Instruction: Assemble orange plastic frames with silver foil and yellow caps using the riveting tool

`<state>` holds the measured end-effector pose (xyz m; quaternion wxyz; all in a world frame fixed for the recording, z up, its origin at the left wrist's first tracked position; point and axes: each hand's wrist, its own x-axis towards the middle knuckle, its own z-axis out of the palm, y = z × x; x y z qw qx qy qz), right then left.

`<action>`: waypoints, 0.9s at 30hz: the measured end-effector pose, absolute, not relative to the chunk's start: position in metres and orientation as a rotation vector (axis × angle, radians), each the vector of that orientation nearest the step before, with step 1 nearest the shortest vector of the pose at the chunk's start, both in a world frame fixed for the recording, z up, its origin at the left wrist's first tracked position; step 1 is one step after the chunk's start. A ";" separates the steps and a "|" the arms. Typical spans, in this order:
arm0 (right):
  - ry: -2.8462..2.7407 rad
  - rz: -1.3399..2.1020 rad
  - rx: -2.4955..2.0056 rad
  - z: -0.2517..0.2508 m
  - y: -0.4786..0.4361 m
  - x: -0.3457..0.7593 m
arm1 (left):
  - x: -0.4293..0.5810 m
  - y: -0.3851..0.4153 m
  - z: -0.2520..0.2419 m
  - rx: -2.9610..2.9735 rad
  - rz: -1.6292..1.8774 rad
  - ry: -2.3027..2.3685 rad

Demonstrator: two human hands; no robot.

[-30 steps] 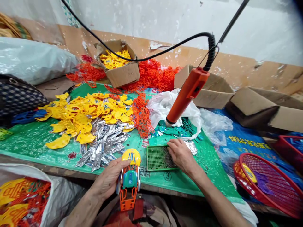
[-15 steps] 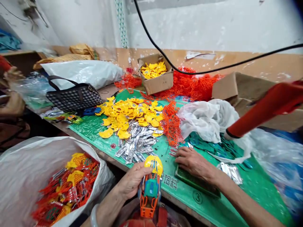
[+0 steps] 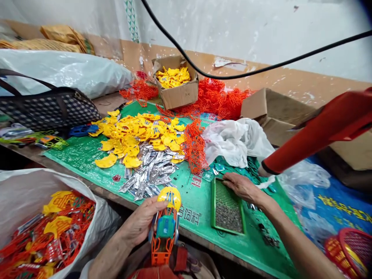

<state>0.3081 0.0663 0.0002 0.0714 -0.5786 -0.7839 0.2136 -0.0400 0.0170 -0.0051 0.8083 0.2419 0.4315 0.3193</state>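
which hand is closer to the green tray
Right. The right hand rests at the far edge of the green tray, fingers at its rim; the left hand is off to its left, holding the orange toy piece.

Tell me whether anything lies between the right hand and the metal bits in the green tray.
Nothing visible. The right hand rests at the far end of the green tray; only bare mesh separates it from the metal bits.

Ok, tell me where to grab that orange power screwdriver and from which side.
Wrap the right hand around the orange screwdriver low on its barrel, just above the black collar, coming up from below-left. It slants tip-down toward that hand, and the barrel narrows there, so fingers should close round it.
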 end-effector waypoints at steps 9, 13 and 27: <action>-1.940 0.763 -1.866 -0.012 0.026 0.306 | -0.036 0.021 -0.001 0.499 0.665 0.954; -1.759 0.771 -1.907 -0.017 -0.003 0.306 | -0.036 0.023 0.001 0.491 0.685 0.993; -1.235 0.798 -1.907 -0.017 -0.033 0.297 | -0.036 0.020 0.004 0.464 0.712 0.984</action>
